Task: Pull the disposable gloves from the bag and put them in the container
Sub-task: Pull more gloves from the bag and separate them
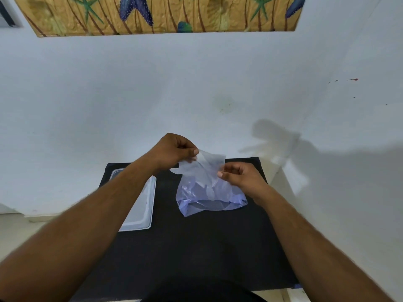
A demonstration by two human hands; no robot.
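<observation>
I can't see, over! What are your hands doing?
Both hands pinching glove above bag. Container left, arm partly over it. Over.

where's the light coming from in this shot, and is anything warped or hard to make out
Head view: light comes from the left, since the shadow of the hands and arm falls on the wall to the right. Wide-angle distortion curves the wall panel and swells the forearms. The thin glove and the clear container are low-contrast and hard to outline.
</observation>
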